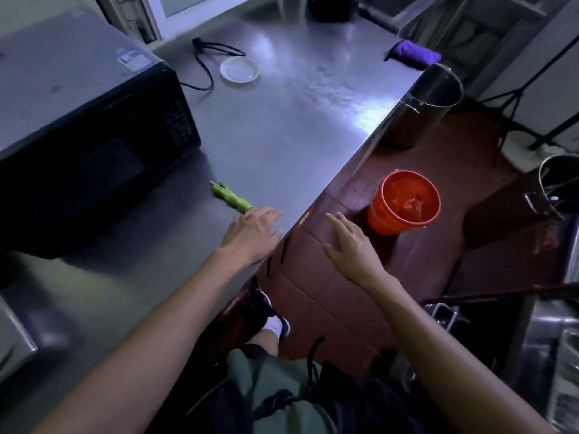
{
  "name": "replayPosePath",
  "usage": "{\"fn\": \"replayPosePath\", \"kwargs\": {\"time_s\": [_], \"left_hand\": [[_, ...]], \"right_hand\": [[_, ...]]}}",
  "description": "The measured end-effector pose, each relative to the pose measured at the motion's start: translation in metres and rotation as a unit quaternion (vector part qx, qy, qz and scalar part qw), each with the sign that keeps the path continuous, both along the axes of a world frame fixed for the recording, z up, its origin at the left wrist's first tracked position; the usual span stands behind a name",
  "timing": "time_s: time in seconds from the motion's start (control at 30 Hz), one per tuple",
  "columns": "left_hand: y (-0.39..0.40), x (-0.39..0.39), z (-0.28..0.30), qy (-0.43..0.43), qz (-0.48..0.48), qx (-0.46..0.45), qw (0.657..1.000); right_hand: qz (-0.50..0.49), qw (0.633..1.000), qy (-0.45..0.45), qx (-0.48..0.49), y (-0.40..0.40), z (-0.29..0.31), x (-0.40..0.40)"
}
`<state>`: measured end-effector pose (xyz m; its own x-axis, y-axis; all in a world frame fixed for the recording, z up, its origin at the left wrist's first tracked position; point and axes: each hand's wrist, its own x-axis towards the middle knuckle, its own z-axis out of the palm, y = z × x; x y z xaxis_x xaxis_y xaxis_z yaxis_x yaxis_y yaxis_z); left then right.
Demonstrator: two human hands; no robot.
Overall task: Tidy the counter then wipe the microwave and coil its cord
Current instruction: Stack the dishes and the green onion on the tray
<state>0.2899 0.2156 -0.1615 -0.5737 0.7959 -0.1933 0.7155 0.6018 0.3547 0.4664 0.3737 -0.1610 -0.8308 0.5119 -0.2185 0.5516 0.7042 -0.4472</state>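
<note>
Two hands: both reach forward at the front edge of a brushed stainless-steel counter (282,126) in a dim kitchen.
Left hand (252,234): palm down near the counter's edge, fingers extended and touching or just covering the near end of a limp green vegetable scrap (230,198); whether it pinches the scrap cannot be told.
Right hand (351,242): spread flat, fingers apart, holding nothing, hovering off the counter over the red-brown tiled floor (329,296).
Green scrap: lies just in front of the black microwave oven (94,126); it looks light, soft and probably damp, so a pinch at the thicker near end, or a sweep to the edge, should do.
Orange plastic bucket (404,202): stands on the floor below the counter's edge, near the right hand; a likely place for scraps.
Microwave: boxy, rigid and likely heavy; best wiped where it stands.
Black power cord (205,68): trails loose on the counter behind the microwave, beside a small white saucer (239,69); flexible, best gathered in loops from the plug end.
Saucer: breakable; lift it by the rim.
Purple folded cloth (413,54): at the far right corner, soft and easily bunched for wiping.
Progress: judged early, tidying under way, wiping and coiling not yet done.
</note>
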Motion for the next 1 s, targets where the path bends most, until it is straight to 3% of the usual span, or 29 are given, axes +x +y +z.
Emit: {"fn": "replayPosePath", "kwargs": {"time_s": [0.37,0.73,1.0], "left_hand": [[0.049,-0.118,-0.019,-0.039,0.06,-0.003,0.997],[0.039,-0.174,-0.033,-0.059,0.17,0.005,0.984],[0.084,-0.214,-0.048,-0.055,0.217,-0.039,0.974]], "right_hand": [[0.088,0.995,-0.044,0.019,0.064,-0.003,-0.152],[0.183,0.98,-0.079,0.021,0.091,-0.017,-0.256],[0.261,0.962,-0.074,0.014,0.135,-0.044,-0.336]]}}
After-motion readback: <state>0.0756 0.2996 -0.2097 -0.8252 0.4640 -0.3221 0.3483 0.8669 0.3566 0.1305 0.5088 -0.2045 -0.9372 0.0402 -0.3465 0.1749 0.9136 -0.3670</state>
